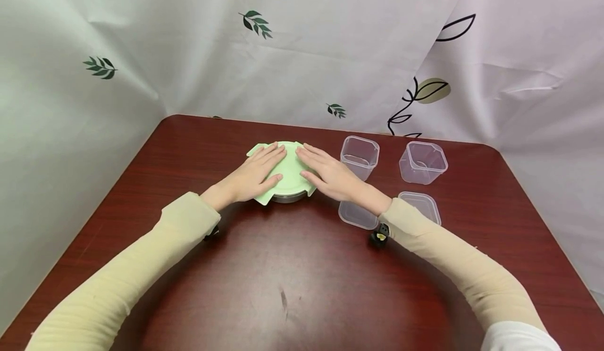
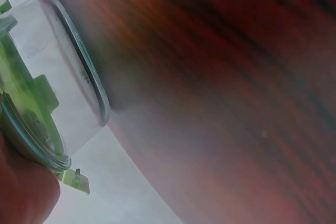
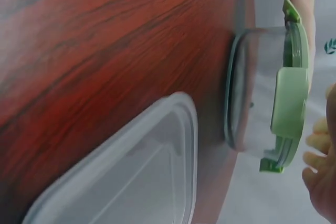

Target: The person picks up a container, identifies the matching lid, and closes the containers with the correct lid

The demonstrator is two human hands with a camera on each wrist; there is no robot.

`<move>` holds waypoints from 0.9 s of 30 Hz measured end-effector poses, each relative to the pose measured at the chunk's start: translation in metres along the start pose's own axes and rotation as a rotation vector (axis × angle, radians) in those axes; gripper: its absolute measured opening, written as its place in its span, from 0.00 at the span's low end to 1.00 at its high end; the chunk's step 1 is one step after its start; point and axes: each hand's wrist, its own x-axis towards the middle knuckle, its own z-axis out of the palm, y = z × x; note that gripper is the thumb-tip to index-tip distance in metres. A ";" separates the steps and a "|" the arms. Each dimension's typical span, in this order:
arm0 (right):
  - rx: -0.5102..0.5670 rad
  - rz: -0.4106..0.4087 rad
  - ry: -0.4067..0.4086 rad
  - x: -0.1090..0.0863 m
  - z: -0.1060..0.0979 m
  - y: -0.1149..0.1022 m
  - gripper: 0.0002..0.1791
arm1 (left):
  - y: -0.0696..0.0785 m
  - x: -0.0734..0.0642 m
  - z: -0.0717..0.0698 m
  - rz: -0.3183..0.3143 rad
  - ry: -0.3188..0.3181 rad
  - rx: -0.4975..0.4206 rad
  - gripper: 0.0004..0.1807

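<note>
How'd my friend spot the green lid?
On the red table, look toward the far side, left of the clear tubs. The green lid tops a round bowl under the left hand and right hand. It's round; the other lids are clear and squarish.

At the left edge, a clear container (image 2: 65, 82) was seen on a dark red table (image 2: 220, 98), capped by a green lid (image 2: 13, 69) with a flap (image 2: 76, 181) jutting past its rim. The lid was partly covered by the cropped left hand (image 2: 26, 190). A white backdrop (image 2: 118, 182) was shown below.
</note>
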 end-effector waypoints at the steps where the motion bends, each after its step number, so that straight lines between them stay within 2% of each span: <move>1: -0.012 0.011 -0.004 0.001 0.001 -0.001 0.31 | 0.001 0.000 0.000 -0.007 -0.001 -0.002 0.34; 8: -0.062 0.047 -0.040 0.012 0.008 -0.006 0.34 | 0.004 -0.001 0.000 -0.042 0.022 0.007 0.34; 15: -0.111 0.074 -0.132 0.017 0.018 -0.009 0.35 | 0.005 -0.002 0.003 -0.073 0.040 -0.005 0.36; 18: -0.131 0.078 -0.146 0.018 0.019 -0.010 0.35 | 0.004 -0.003 0.003 -0.081 0.053 -0.006 0.36; 22: -0.154 0.085 -0.158 0.019 0.019 -0.011 0.35 | 0.005 -0.005 0.003 -0.101 0.094 0.033 0.35; 27: -0.177 0.091 -0.162 0.018 0.019 -0.011 0.35 | 0.008 -0.006 0.002 -0.162 0.171 0.046 0.37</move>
